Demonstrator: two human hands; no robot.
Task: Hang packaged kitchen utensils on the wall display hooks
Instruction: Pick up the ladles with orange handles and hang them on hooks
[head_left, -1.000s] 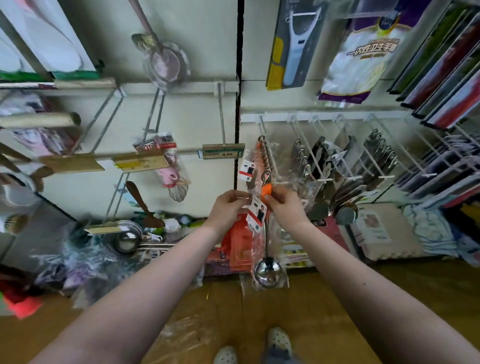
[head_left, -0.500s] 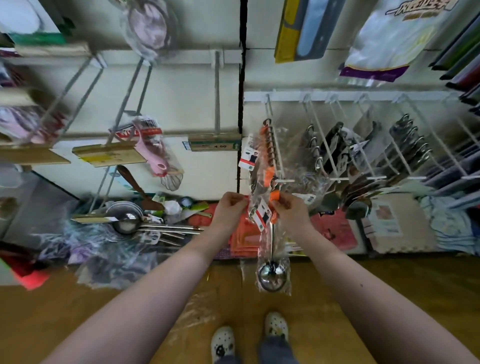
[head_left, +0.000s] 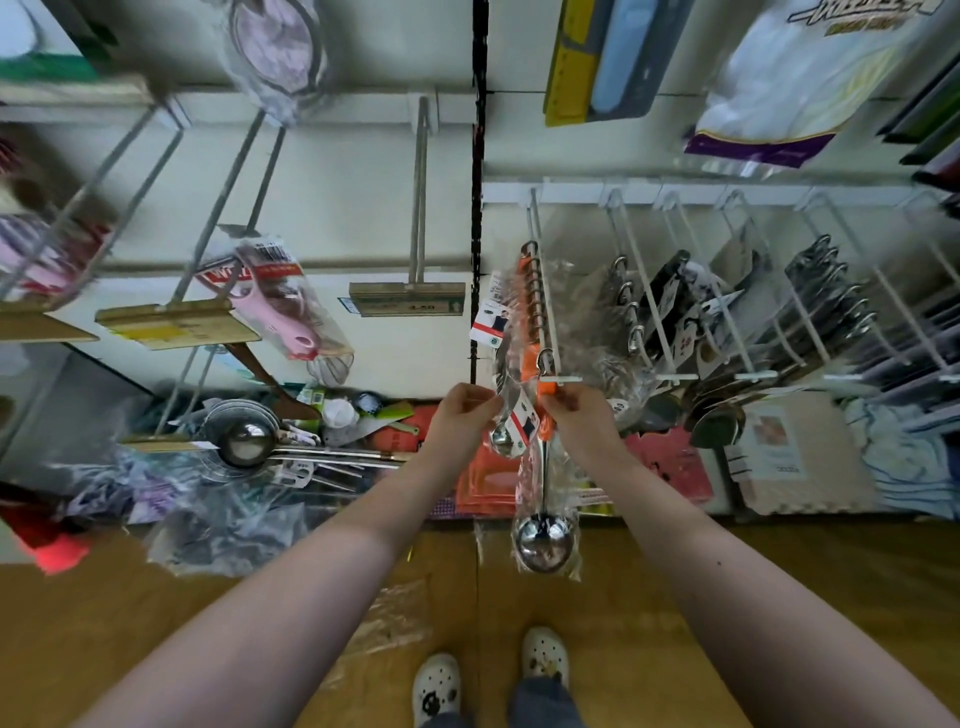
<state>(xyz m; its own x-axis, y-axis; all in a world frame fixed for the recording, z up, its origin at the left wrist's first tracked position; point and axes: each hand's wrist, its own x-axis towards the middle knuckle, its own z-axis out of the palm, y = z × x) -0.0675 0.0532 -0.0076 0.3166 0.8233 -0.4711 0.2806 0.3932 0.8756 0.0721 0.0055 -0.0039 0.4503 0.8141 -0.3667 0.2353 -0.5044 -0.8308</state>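
Note:
A packaged ladle (head_left: 543, 535) with a steel bowl and orange handle hangs in a clear plastic sleeve below my hands. My right hand (head_left: 582, 421) pinches the orange handle top just under the tip of a white wall hook (head_left: 545, 317). My left hand (head_left: 462, 415) grips the sleeve's left edge beside the red and white label (head_left: 524, 423). Several matching orange-handled ladles (head_left: 527, 296) hang further back on the same hook.
An empty hook with a price tag (head_left: 408, 299) sticks out to the left. Pink packaged utensils (head_left: 280, 306) hang further left. Hooks of dark packaged utensils (head_left: 727, 322) fill the right. Strainers and ladles (head_left: 244, 441) lie piled low on the left. Wooden floor and my shoes are below.
The view has tilted down a little, so the hooks sit higher in frame. My hands still hold the ladle package at the hook's tip, raised slightly closer to it.

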